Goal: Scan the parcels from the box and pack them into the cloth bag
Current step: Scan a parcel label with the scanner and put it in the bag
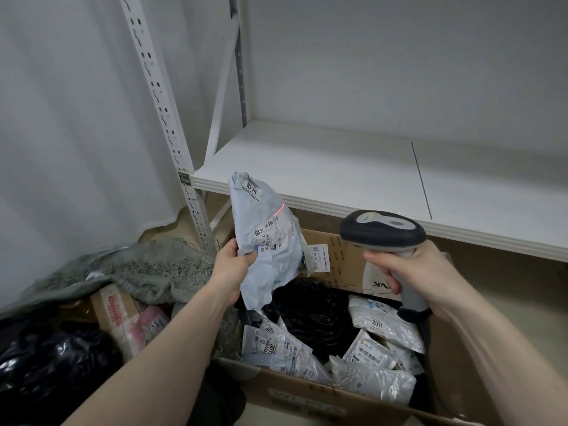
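Cardboard box point(310, 392) holds white and black parcels point(379, 325); cloth bag point(147, 272) beside.

White shelf point(338, 176) above and behind the grip. Slotted upright point(163, 109) at its left. Grey wall point(399, 56) behind. Beige floor point(491, 287) below shelf.

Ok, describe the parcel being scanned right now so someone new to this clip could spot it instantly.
Start at the white shelf; just below its front edge sits an open cardboard box of parcels. Above the box, the left hand holds up a pale blue-grey parcel, facing the scanner in the right hand. Unlike the parcels in the box, it carries a "1014" sticker and a red scan line.
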